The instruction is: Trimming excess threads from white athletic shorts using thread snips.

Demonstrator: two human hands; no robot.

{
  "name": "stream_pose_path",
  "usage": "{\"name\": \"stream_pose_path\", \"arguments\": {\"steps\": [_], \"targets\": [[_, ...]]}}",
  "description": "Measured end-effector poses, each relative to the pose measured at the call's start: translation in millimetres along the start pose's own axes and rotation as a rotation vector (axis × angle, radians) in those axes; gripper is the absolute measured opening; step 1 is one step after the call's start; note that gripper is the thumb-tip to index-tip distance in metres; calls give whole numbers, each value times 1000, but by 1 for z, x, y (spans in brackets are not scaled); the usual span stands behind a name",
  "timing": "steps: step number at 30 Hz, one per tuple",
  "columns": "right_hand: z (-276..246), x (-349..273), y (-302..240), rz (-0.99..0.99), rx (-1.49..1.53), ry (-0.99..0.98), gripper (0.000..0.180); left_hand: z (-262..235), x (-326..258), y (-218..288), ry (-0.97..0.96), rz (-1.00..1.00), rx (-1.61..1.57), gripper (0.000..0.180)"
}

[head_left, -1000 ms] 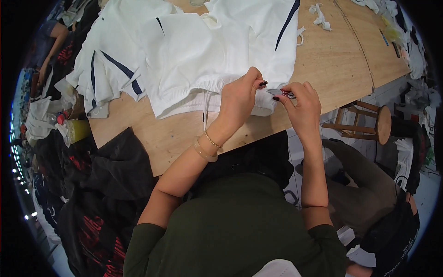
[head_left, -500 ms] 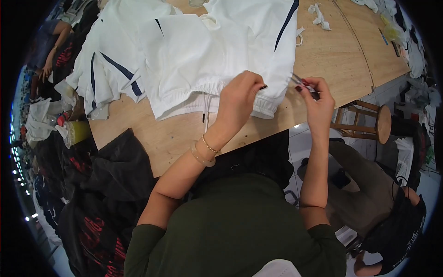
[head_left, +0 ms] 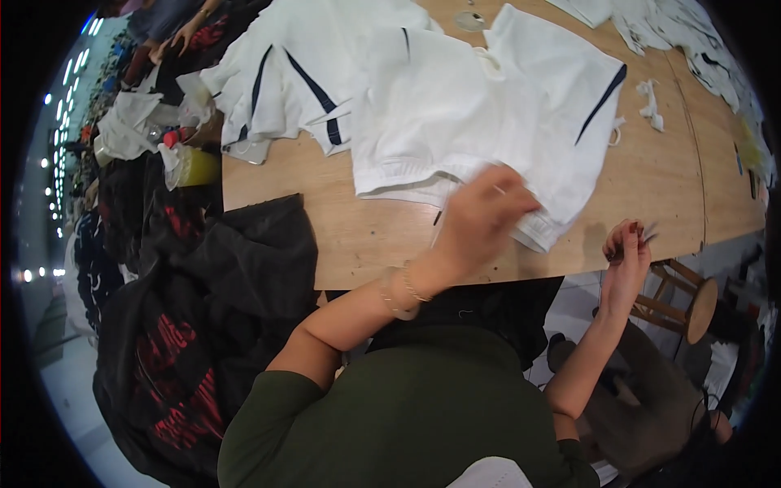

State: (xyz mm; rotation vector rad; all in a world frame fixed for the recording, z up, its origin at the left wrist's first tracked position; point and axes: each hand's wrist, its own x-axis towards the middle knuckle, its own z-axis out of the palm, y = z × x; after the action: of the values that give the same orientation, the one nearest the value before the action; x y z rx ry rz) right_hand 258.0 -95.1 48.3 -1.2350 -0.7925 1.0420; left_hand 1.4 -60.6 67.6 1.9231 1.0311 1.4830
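White shorts (head_left: 472,114) with dark blue side stripes lie on the wooden table, the elastic waistband toward me. A drawstring with a dark tip (head_left: 438,217) hangs from the waist. Over the right part of the waistband is my left hand (head_left: 488,207), smeared by motion. Its fingers look bent, but what they hold, if anything, cannot be made out. Past the table's front edge, right of the shorts, my right hand (head_left: 625,250) is closed around small thread snips (head_left: 648,236), whose blades point away and look blurred.
More white garments with dark stripes (head_left: 285,81) lie left of the shorts. White scraps (head_left: 650,106) rest on the table (head_left: 683,171). Dark fabric with red print (head_left: 203,325) is piled at left, near a cup of yellow drink (head_left: 198,167). A wooden stool (head_left: 700,313) and a seated person are at right.
My view has shifted, so the table and shorts appear farther right. My right hand with the snips has drawn back from the waistband. My left hand is now moving fast.
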Motion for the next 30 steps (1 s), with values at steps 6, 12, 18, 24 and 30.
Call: {"name": "stream_pose_path", "arguments": {"steps": [6, 12, 18, 24, 30], "targets": [[105, -21, -12, 551, 12, -747, 38, -156, -26, -88, 461, -606, 338, 19], [219, -35, 54, 643, -18, -939, 38, -161, -47, -84, 343, -976, 15, 25], [120, 16, -45, 83, 619, -626, 40, -163, -38, -71, 469, -873, -3, 24], [6, 51, -112, -276, 547, -439, 49, -131, -14, -89, 228, -685, -98, 28], [-19, 62, -68, -206, 256, -111, 60, -74, -5, -105, -178, -691, -207, 28]]}}
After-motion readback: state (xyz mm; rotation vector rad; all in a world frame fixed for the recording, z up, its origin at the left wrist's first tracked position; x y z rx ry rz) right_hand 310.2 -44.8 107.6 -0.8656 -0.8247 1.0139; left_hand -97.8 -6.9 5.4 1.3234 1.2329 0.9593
